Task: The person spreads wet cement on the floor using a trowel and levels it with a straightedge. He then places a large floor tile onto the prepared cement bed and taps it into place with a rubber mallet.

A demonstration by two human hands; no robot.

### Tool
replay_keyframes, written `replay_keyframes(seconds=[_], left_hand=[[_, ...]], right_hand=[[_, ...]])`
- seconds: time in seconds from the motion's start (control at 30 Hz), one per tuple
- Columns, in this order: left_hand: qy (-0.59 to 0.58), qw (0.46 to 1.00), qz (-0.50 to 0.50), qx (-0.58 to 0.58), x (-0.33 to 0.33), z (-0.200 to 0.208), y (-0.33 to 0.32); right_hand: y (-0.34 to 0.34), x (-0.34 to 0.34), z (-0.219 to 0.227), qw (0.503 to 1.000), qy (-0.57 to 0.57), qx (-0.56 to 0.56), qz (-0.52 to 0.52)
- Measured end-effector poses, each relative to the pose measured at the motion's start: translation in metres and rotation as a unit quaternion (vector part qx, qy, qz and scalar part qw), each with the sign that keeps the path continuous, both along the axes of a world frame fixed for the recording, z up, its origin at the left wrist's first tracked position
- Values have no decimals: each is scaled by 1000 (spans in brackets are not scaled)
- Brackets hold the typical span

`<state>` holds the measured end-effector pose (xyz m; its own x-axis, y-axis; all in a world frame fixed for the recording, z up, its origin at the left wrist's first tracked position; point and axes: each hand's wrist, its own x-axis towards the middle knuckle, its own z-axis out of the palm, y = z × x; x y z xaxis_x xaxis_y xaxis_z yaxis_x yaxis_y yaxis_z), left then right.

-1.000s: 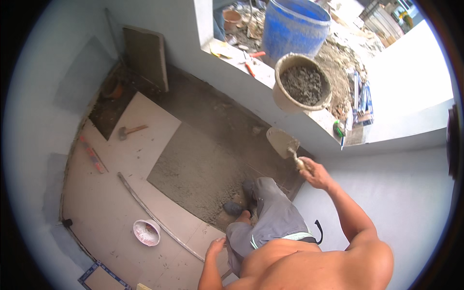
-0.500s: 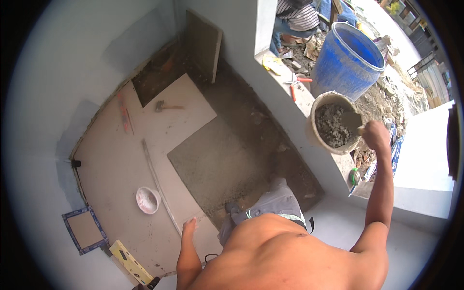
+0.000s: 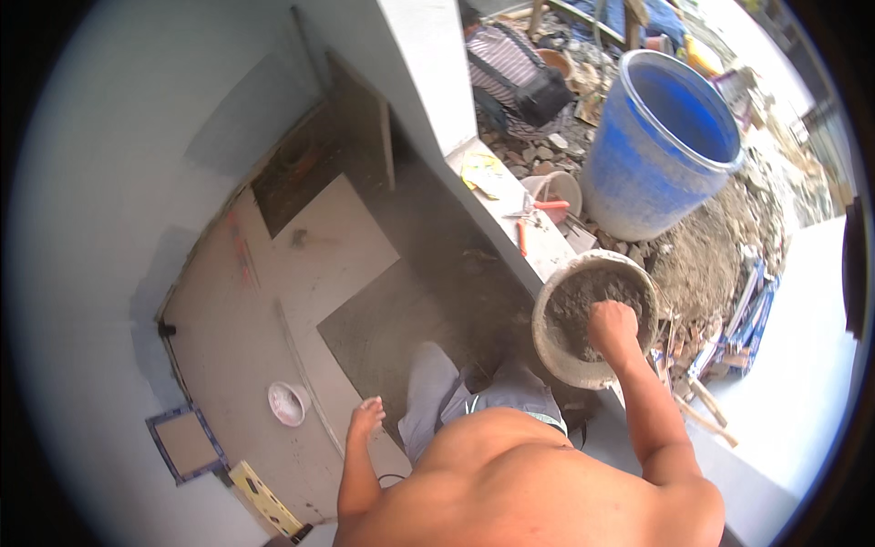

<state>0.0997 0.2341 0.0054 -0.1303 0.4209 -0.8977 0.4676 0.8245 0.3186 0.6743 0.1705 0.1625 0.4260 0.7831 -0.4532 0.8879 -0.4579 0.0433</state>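
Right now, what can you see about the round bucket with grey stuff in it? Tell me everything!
The bucket is round and dull beige-grey, plastic-looking, with a thick, smeared rim. Its mouth faces up, showing rough grey mix inside. It appears to rest on the pale ledge, near the blue barrel. The person's closed right hand is over its mouth, hiding part of the mix. Its base is out of sight.

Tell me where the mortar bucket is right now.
In the head view, the mortar bucket stands right of centre on the ledge, nearer than the blue barrel, with the right hand over its mouth.
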Motion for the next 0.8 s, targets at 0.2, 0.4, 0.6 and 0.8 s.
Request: replay_keyframes(seconds=[0.2, 0.4, 0.6, 0.8], left_hand=[[46, 994, -61, 77, 21, 33, 74], [56, 994, -79, -47, 3, 9, 117], [-29, 988, 29, -146, -1, -14, 215], [-47, 988, 132, 68, -14, 3, 330]], right_hand=[[-8, 10, -11, 998, 13, 56, -7], [85, -1, 45, 987, 145, -66, -14], [267, -41, 28, 963, 256, -7, 77], [436, -98, -29, 923, 324, 126, 162]])
